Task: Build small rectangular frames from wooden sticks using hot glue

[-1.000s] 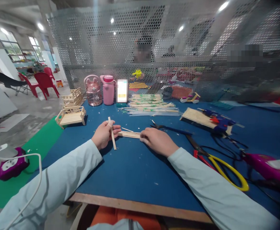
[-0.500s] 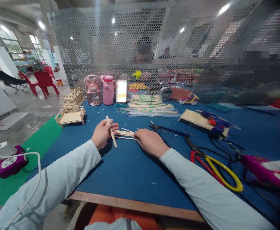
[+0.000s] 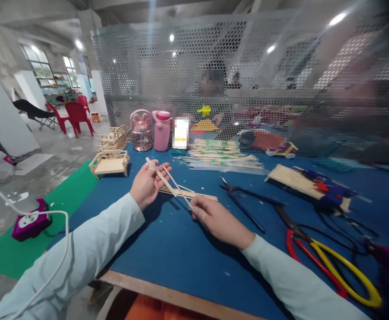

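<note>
Between the thumb and palm of my left hand [image 3: 146,183] lie thin wooden sticks [image 3: 163,178], slanting down to the right. My right hand [image 3: 206,215] pinches the lower end of another stick [image 3: 178,188], whose upper end reaches the fingers of my left hand. More loose sticks [image 3: 202,195] rest on the blue tabletop [image 3: 167,249] behind and between my hands. Pliers [image 3: 242,202] with dark handles lie to the right of my right hand.
Large cutters [image 3: 341,271] with red and yellow handles and a glue gun [image 3: 327,189] on a wooden piece [image 3: 290,180] are at right. Bundled sticks [image 3: 219,153], pink bottles [image 3: 162,133], a phone [image 3: 181,133] and small wooden furniture [image 3: 110,164] stand behind.
My right hand has lifted away from the sticks on the table, moved toward me and now holds one stick. The view has swung right, and my left hand's fingers have spread more.
</note>
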Tool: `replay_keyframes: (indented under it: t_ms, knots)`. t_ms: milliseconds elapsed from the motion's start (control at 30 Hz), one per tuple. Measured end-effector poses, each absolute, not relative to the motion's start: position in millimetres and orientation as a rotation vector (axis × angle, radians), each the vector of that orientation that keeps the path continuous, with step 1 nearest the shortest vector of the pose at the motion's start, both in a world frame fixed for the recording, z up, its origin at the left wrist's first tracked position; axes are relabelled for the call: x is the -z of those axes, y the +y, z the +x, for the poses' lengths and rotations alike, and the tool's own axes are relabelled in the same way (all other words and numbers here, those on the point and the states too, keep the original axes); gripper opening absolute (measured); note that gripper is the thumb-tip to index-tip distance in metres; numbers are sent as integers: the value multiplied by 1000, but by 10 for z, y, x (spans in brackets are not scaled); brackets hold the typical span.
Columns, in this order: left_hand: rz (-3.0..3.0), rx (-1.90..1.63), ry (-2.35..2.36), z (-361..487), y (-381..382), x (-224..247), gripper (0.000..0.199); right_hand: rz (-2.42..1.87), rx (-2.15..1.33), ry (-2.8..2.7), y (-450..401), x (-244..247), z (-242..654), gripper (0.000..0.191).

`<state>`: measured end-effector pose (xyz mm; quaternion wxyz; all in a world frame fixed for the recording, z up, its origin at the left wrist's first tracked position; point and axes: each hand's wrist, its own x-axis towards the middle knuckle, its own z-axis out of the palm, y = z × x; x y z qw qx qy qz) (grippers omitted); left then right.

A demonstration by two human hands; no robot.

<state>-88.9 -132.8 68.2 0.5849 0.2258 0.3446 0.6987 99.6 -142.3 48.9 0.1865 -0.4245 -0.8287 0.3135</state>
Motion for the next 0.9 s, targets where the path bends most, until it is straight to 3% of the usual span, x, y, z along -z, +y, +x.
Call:
replay_keyframes:
  t_ms: [500,767,900]
  knots:
    - [643,-1600,852,-808,-1397,-678,7,-1185,-1224,-2163,-1457,-434,948,16]
    - [632,-1555,803,-650,-1485,-614,8,-1002,-1596,-1892,-1450,-483,748,30]
    - [581,-1558,810,-619,-1500,-607,6,-1044,-1600,-1840,-1436,-406,708,27]
